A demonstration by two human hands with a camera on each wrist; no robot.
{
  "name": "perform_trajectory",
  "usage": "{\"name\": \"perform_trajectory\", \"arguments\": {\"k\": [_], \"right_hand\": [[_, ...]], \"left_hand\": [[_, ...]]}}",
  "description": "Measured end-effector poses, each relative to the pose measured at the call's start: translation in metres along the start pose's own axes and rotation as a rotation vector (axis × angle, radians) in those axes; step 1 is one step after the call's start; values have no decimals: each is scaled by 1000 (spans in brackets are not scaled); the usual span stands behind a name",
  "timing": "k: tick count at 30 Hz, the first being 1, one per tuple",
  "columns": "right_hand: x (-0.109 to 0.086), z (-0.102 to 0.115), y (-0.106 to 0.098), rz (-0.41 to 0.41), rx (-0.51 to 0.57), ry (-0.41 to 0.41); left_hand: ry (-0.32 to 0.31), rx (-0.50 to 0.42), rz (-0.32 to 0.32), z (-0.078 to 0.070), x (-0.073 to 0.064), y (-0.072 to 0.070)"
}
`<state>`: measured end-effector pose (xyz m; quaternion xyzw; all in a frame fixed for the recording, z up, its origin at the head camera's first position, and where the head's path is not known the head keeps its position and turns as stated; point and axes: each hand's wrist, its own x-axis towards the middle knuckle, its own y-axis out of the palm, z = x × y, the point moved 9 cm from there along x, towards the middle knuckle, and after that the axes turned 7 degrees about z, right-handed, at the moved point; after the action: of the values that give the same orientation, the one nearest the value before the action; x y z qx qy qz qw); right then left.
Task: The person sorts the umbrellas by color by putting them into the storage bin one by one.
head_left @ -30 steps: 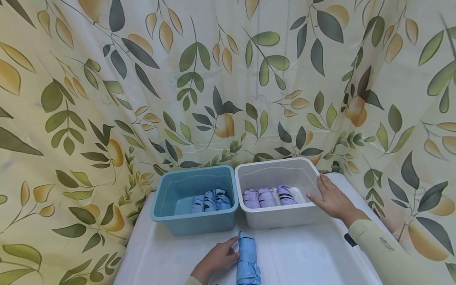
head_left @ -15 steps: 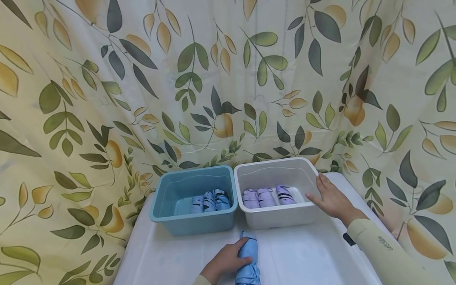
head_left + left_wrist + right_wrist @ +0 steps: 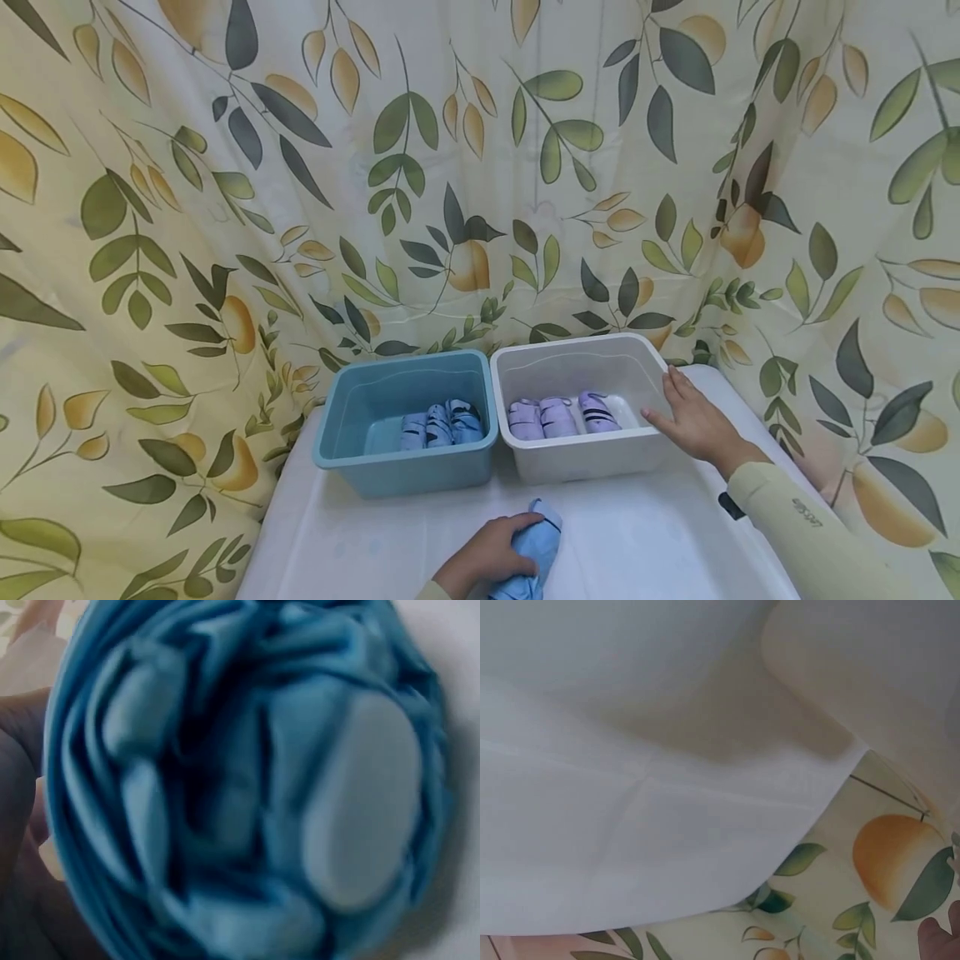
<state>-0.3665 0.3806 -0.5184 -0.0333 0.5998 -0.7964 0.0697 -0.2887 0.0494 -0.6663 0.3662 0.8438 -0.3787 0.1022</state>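
A light blue folded umbrella (image 3: 537,546) lies tilted at the front of the white table, partly under my left hand (image 3: 491,550). My left fingers and thumb grip it from the left side. In the left wrist view, the bunched end of the umbrella (image 3: 247,825) fills the picture, with a pale oval handle end (image 3: 364,802) among the folds. My right hand (image 3: 697,421) rests with straight fingers on the right rim of the white bin (image 3: 592,461). Only fingertips (image 3: 939,930) show in the right wrist view.
The blue bin (image 3: 420,475) stands left of the white one. Several blue patterned rolls (image 3: 439,425) lie inside it, and three purple rolls (image 3: 557,417) lie in the white bin. A leaf-patterned curtain (image 3: 465,208) hangs behind the table (image 3: 360,550).
My left hand has moved from beside the umbrella onto it and taken hold. The umbrella's far end has swung right. My right hand stays on the white bin's rim.
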Motion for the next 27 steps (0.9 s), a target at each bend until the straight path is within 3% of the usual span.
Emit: {"name": "perform_trajectory", "arguments": {"k": [14,20,27], "right_hand": [[0,1,2,1,-4,6],[1,-1,2,-28,4,5],[2,-3,3,-17,6,7]], "left_hand": [[4,97,163,-8,-15,13],[42,182,148,-13,-19,12],[64,219,106,-16,-31,-2]]}}
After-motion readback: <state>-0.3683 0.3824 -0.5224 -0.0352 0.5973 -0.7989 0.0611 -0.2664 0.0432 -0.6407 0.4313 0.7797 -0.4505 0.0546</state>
